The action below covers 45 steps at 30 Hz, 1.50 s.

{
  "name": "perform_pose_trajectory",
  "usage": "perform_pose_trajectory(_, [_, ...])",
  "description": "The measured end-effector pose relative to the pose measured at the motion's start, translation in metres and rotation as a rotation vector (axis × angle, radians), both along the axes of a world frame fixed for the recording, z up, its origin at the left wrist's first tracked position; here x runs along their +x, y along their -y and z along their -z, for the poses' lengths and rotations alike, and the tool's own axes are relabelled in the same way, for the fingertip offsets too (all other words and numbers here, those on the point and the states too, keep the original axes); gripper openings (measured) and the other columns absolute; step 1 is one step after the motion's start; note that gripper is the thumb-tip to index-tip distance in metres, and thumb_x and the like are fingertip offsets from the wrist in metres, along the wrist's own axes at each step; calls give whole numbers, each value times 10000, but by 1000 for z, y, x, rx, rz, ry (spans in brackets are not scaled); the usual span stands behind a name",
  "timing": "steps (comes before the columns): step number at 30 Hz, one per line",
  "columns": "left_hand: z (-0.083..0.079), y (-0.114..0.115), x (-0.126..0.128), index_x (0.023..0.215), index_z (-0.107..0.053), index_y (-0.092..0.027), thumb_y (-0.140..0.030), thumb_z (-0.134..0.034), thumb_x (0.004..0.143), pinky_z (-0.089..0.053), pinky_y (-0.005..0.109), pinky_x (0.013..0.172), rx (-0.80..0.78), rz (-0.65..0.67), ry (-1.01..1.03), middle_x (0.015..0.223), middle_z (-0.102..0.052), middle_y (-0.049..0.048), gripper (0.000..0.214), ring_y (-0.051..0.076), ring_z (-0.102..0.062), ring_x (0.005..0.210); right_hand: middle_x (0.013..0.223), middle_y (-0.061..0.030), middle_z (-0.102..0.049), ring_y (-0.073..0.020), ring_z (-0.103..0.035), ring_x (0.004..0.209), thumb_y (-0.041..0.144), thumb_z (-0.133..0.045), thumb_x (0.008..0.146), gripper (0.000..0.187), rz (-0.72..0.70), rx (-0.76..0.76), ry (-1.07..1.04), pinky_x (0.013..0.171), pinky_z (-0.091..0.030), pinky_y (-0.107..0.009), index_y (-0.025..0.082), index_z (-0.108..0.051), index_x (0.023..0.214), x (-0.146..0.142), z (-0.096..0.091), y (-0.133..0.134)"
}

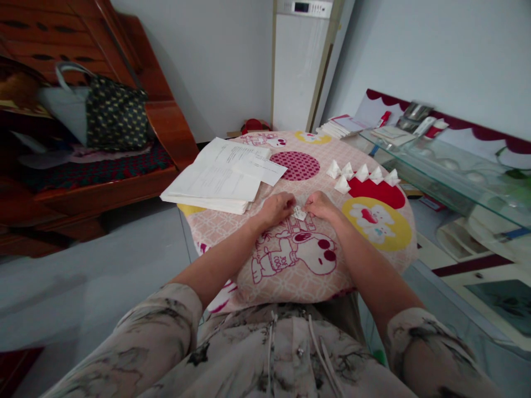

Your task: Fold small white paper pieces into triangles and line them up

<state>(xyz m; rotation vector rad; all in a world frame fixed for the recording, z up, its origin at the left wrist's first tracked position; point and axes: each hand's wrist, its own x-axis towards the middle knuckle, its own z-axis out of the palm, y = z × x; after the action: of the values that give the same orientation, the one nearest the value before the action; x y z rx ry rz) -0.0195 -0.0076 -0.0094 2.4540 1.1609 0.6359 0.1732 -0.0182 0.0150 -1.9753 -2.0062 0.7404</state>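
Note:
Between my two hands, at the middle of the round table, is a small folded piece of printed paper (299, 213). My left hand (279, 209) has its fingers closed at the paper's left edge. On the other side, my right hand (320, 205) pinches the right edge. Several small folded white paper shapes (362, 173) with pointed tops stand in a row to the right, with one more in front of the row. A thick stack of printed sheets (215, 174) lies to the left, and a smaller loose slip (267, 168) rests on its right side.
A pink patterned cloth (232, 226) with cartoon figures covers the table. Close on the right stands a glass-topped cabinet (448, 182) holding cups and papers. A wooden bench (166, 127) with a dotted bag (116, 113) is at left. A white upright unit (296, 66) stands behind.

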Motion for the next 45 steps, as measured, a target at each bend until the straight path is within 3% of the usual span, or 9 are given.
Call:
perform_pose_trajectory(4, [4,-8,-5,966,-777,-170,-80,-613,864,-526,326,929,103,286,97,1042,-744,94,213,194,-675,997,464,13,-546,-110,-481,449,213,-698,825,205,35,-32,-32,491,-356,-234,140,-659,637,0,1,-2])
perform_pose_trajectory(7, [7,-11,-4,925,-803,-178,-82,-581,892,-541,319,916,109,335,76,1023,-761,98,244,189,-690,977,483,26,-568,-89,-458,407,195,-682,842,151,104,-56,-133,455,-346,-213,143,-661,701,4,2,-1])
perform_pose_trajectory(13, [8,-7,-3,953,-809,-168,-11,-539,868,-550,300,905,145,319,9,1037,-763,100,323,182,-696,971,531,30,-602,-57,-448,374,154,-604,882,163,169,-89,-331,393,-291,-183,147,-634,722,10,5,4])
perform_pose_trajectory(19, [7,-3,-2,988,-805,-180,-4,-522,862,-543,325,930,153,291,-24,1048,-757,99,356,196,-688,1001,496,33,-594,-71,-467,399,128,-719,755,45,132,-61,-197,428,-351,-188,137,-685,727,2,4,1])
perform_pose_trajectory(26, [6,-2,-1,997,-807,-166,4,-483,850,-521,312,928,123,276,-72,1073,-746,106,394,206,-676,1021,401,47,-510,-77,-446,338,21,-650,780,219,218,-194,-150,409,-344,-202,153,-594,615,-7,-16,1])
perform_pose_trajectory(30, [6,-2,-1,1001,-807,-158,-6,-491,841,-521,319,926,117,276,-68,1071,-746,113,385,215,-674,1019,395,47,-505,-87,-459,335,-17,-600,786,265,268,-208,-227,401,-363,-201,165,-550,600,-1,-16,5])
perform_pose_trajectory(36, [5,1,-1,976,-801,-172,0,-503,803,-522,320,960,93,238,1,1067,-748,88,385,197,-673,1017,442,43,-540,-82,-459,348,146,-649,847,193,202,-132,-241,390,-345,-197,166,-591,664,4,-4,6])
perform_pose_trajectory(41, [3,3,2,944,-786,-145,-1,-491,774,-517,332,973,49,191,52,992,-755,79,370,198,-672,991,409,62,-483,-85,-440,375,216,-776,756,196,97,-70,-142,406,-318,-211,164,-615,657,1,1,5])
perform_pose_trajectory(45, [3,5,4,929,-754,-146,-88,-557,813,-527,319,902,8,115,114,952,-739,70,236,187,-666,911,391,64,-458,-78,-405,367,202,-769,732,221,126,-72,-254,404,-282,-220,167,-595,601,2,2,6])
